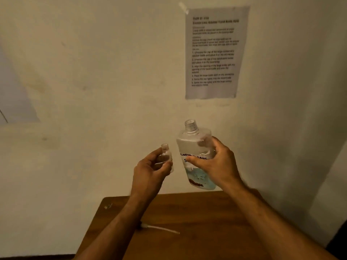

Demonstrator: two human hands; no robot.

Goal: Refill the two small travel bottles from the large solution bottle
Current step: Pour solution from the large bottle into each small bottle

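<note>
A white tube lies on the wooden surface, near its left edge. Above the far edge, the left hand pinches the small travel bottle, and the right hand wraps its fingers round the large solution bottle. Both bottles stand tall with open mouths up. To pour well, bring the mouths close and tip slowly.

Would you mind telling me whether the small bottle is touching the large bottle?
Apart. The head view shows a strip of wall between the small bottle and the large bottle.
</note>
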